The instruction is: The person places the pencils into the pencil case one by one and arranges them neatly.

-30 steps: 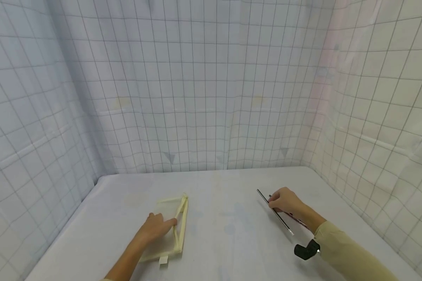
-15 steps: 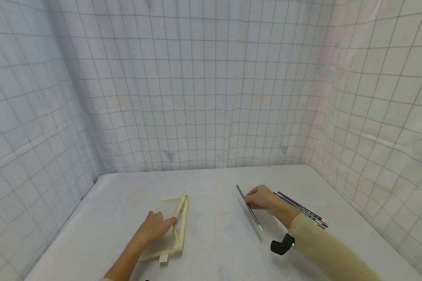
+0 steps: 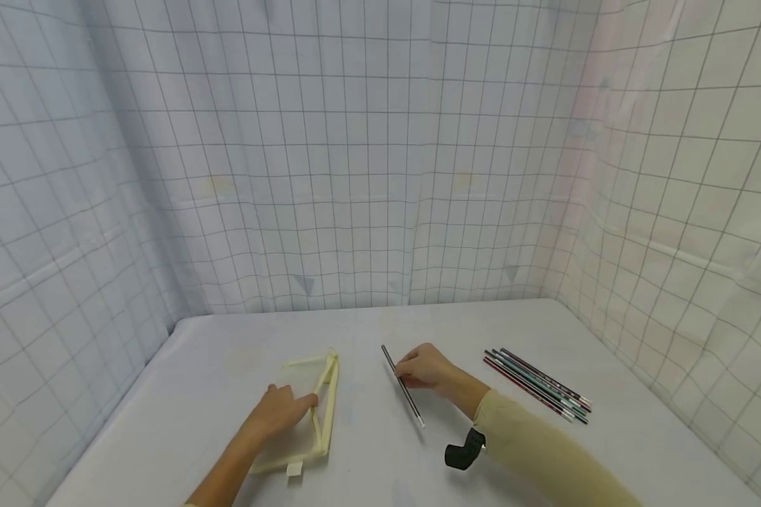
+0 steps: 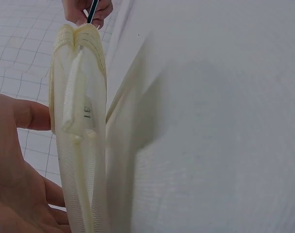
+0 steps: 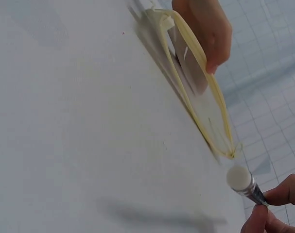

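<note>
Head view: pencil (image 3: 412,405) slants between pinching right fingers (image 3: 407,368), left fingers (image 3: 306,402) holding the pouch (image 3: 332,408).

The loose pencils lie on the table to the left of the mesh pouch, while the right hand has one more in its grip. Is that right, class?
The side is wrong: the loose pencils lie to the right of the mesh pouch, as the head view shows.

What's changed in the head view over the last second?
The right hand, pinching a dark pencil, moved left toward the mesh pouch. The other pencils, partly hidden before, now show clear of that arm. The left hand stayed put, gripping the pouch's edge.
</note>
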Demonstrator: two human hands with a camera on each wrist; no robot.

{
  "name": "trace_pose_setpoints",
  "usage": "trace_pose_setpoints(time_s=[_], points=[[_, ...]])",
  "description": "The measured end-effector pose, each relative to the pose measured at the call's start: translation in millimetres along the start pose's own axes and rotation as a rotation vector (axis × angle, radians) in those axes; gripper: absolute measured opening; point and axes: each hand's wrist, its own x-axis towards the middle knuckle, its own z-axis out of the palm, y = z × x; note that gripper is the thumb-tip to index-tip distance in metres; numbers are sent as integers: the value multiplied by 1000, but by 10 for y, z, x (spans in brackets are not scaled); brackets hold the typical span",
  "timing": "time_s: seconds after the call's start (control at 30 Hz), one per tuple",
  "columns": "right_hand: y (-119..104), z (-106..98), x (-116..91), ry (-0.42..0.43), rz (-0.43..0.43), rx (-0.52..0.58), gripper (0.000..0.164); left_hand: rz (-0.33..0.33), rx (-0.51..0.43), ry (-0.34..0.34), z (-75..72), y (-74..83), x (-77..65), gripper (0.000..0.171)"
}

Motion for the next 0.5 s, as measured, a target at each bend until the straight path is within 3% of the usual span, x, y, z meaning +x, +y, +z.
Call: trace_pose_setpoints(time_s=[0.23, 0.5], points=[[-111, 294, 25, -51, 8, 25, 9, -13, -6, -9, -4, -17, 17, 88], [-131, 660, 30, -78, 13, -45, 8, -13, -8, 2, 7, -14, 33, 86]])
